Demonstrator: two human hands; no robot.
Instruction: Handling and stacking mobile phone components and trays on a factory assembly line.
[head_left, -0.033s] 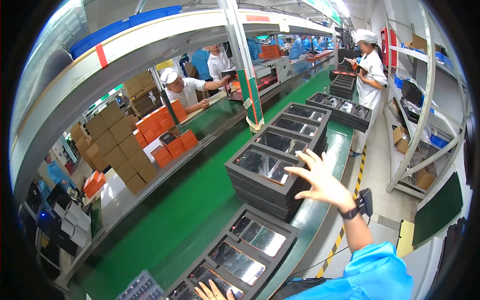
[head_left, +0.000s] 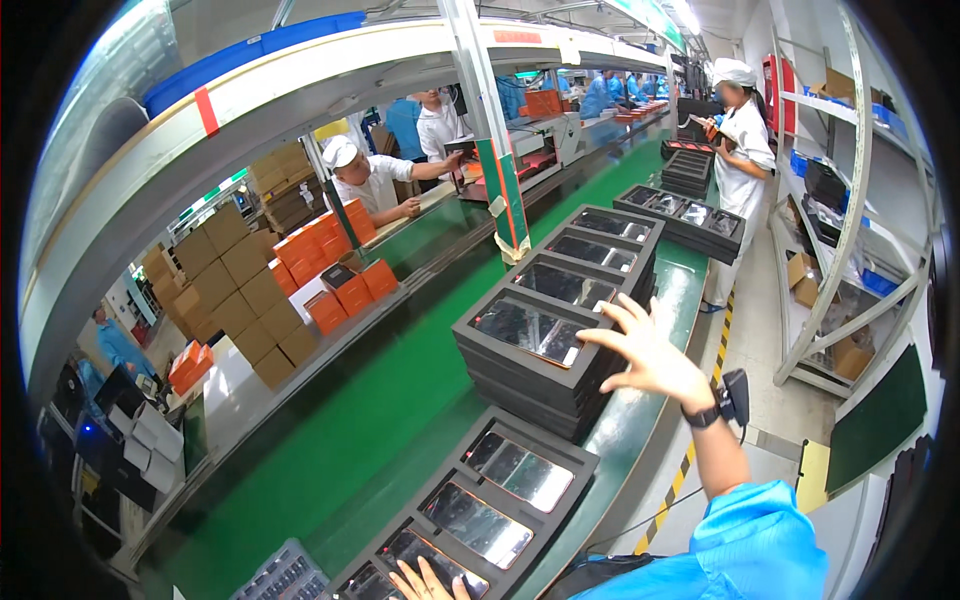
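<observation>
Head cam gives me both hands from way over here. The left hand [head_left: 430,582] is down at the lower edge, fingers fanned over a dark glossy phone [head_left: 418,545] in its slot in the near black tray [head_left: 550,447]. Can't tell if those fingertips press or just hover, or if that grip pinches anything, since the rest of the hand is cut off. Same tray also has a middle phone [head_left: 478,525] and a far phone [head_left: 520,468], both lying screen up.

The right hand [head_left: 650,360] is up at the tall stack of black trays [head_left: 520,390], fingers spread wide, nothing in the grip. Its fingertips are right by the edge of the stack's closest phone [head_left: 525,328]; touching or not, I honestly can't say. It all sits on the long green table [head_left: 330,470], with a clear parts tray [head_left: 283,575] left of the near one.

Step in hand, as I'd call it: hands on or over phones in two trays at once, nothing lifted. Next move, I reckon, calls for bringing the right fingers together on a phone edge or tray rim, left going easy on the glass.
</observation>
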